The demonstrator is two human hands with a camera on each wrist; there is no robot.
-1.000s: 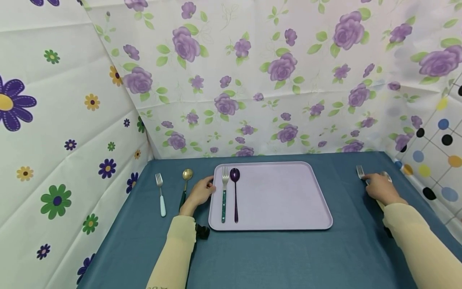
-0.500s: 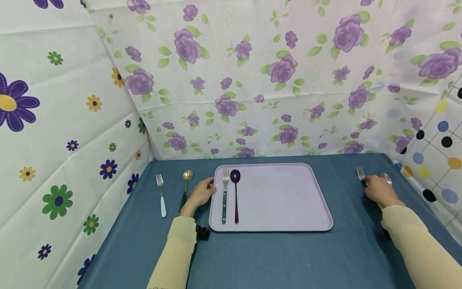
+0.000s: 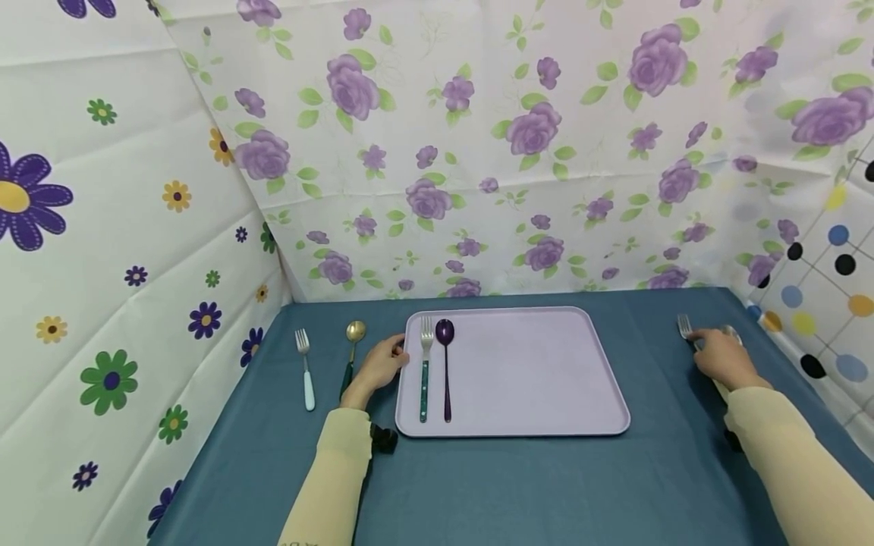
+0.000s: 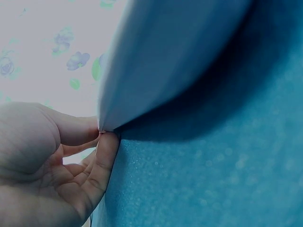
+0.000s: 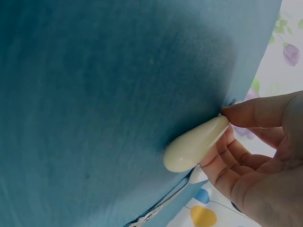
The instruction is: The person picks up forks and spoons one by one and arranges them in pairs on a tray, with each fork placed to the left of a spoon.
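Note:
At the left edge of the pale lilac tray [image 3: 532, 371], my left hand [image 3: 378, 365] pinches the rim between thumb and fingers, clearly seen in the left wrist view. On the tray lie a fork [image 3: 424, 371] with a dark green handle and a dark purple spoon [image 3: 446, 364], side by side. Far to the right, my right hand [image 3: 725, 358] pinches a fork [image 3: 683, 326] near the top of its cream handle [image 5: 194, 146]. The hand hides the fork's middle in the head view. Just beyond that hand is a silver spoon [image 3: 730, 332], mostly covered; its ornate handle [image 5: 161, 205] shows in the right wrist view.
Left of the tray, a fork [image 3: 304, 370] with a pale blue handle lies on the blue cloth [image 3: 505, 493]. A gold spoon [image 3: 353, 341] with a green handle lies beside my left wrist, partly hidden by it. Flowered sheets [image 3: 437, 152] enclose the table's back and left.
Very little differs. My right hand and the cream-handled fork have shifted slightly to the right; my left hand stays on the tray's rim.

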